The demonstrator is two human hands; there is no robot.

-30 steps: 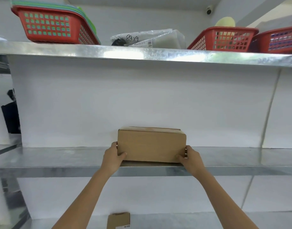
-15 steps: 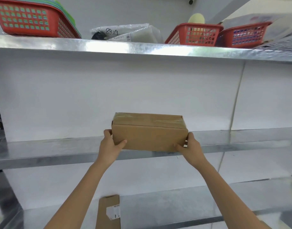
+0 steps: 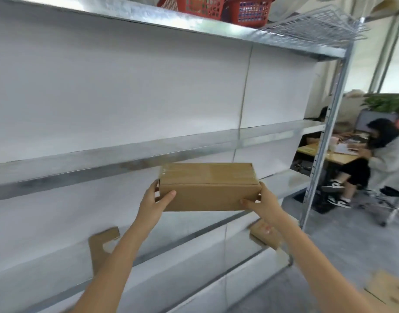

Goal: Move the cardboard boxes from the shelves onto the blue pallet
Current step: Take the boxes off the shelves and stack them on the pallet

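a metal shelving rack with white back panels fills most of the view, its shelves running off to the right at a slant. beyond its right upright a person sits at a worktop strewn with papers, well apart from the rack. the cardboard box is in the air in front of the rack, just below the edge of the middle shelf, level, its taped top facing up; it touches no shelf. on the top shelf a white wire rack lies at the right end, with two red baskets beside it. the left hand grips the box's left end, thumb across the front face and fingers behind. the right hand grips the right end the same way, thumb on the lower front edge. on a lower shelf a cardboard piece shows past the left forearm, and a small box sits near the right wrist. flat cardboard lies on the floor at lower right.
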